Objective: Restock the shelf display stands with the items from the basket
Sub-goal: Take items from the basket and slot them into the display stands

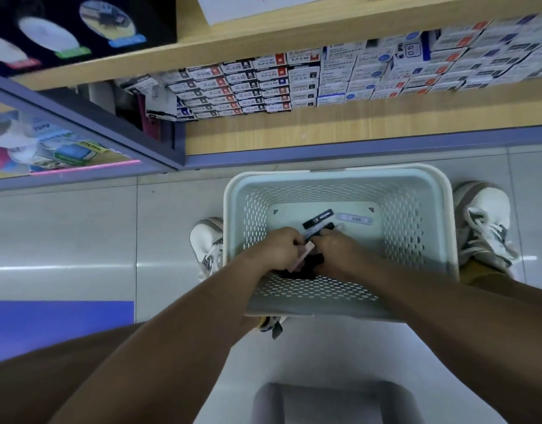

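Observation:
A pale perforated plastic basket (416,191) stands on the floor between my feet. Both my hands reach down into it. My left hand (280,249) has its fingers curled round a small pinkish packet (305,254). My right hand (335,246) grips slim dark items (312,232) near the basket's middle. More dark items (306,269) lie under my hands. A black slim box (318,218) and a pale slim box (354,219) lie loose on the basket floor beyond my fingers.
A wooden shelf (324,130) holds rows of stacked white pen boxes (294,84) ahead. A purple-edged unit (89,123) with colourful packets juts out at the left. My shoes (483,221) flank the basket on the grey tiled floor (80,234).

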Demonstrator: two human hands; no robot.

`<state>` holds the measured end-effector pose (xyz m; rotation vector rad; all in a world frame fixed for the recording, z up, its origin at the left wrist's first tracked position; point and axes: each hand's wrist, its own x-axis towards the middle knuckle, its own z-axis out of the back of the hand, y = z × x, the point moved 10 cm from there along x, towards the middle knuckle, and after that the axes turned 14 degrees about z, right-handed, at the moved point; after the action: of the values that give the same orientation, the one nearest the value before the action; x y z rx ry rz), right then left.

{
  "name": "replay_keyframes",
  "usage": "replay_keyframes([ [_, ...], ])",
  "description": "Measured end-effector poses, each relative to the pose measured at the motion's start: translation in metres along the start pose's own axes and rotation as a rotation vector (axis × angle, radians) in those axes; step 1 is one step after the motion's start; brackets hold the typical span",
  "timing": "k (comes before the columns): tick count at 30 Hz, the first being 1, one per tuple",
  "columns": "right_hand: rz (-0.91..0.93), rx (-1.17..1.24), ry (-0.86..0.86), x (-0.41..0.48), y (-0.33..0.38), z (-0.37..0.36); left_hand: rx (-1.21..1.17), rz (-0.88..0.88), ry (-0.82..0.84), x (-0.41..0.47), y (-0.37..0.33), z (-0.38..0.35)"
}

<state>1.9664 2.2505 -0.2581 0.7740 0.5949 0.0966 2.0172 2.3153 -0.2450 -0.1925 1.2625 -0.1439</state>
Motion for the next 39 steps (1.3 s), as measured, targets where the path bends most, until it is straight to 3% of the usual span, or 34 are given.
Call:
replay_keyframes([
  [3, -0.031, -0.039, 0.104, 0.006, 0.002, -0.009, -0.28, 0.059, -0.023, 0.004, 0.005, 0.006],
  [6, -0.036, 0.117, -0.005, 0.006, -0.003, 0.0, -0.632, 0.119, 0.034, -0.001, 0.01, 0.001],
  [8, -0.143, 0.4, -0.135, -0.004, -0.023, 0.007, -0.822, 0.134, 0.024, -0.002, 0.013, -0.001],
  [11, -0.381, 1.077, -0.311, -0.024, -0.034, 0.002, -1.051, 0.135, -0.033, 0.0, 0.016, -0.004],
  [14, -0.419, 1.422, -0.294, -0.024, -0.015, -0.002, -1.138, 0.165, -0.093, 0.0, 0.018, -0.011],
  [17, -0.41, 1.505, -0.235, -0.02, -0.001, 0.0, -1.146, 0.153, -0.11, -0.004, 0.01, -0.014],
  [20, -0.419, 1.583, -0.287, -0.022, -0.002, 0.0, -1.121, 0.059, -0.079, -0.009, -0.007, -0.01],
  [26, -0.416, 1.579, -0.382, -0.03, -0.019, 0.006, -0.855, -0.083, -0.122, -0.009, -0.029, 0.013],
  [29, -0.45, 1.571, -0.406, -0.032, -0.028, 0.012, -0.982, -0.065, -0.07, -0.001, -0.027, 0.013],
  [35, -0.526, 1.702, -0.361, -0.033, -0.025, -0.003, -0.966, -0.003, -0.197, 0.002, -0.013, 0.015],
  [37, -0.582, 1.647, -0.473, -0.036, -0.034, -0.002, -0.798, -0.015, -0.349, 0.005, -0.009, 0.025],
  [39, -0.631, 1.52, -0.58, -0.044, -0.047, 0.004, -0.277, -0.08, -0.521, 0.005, -0.021, 0.032],
])
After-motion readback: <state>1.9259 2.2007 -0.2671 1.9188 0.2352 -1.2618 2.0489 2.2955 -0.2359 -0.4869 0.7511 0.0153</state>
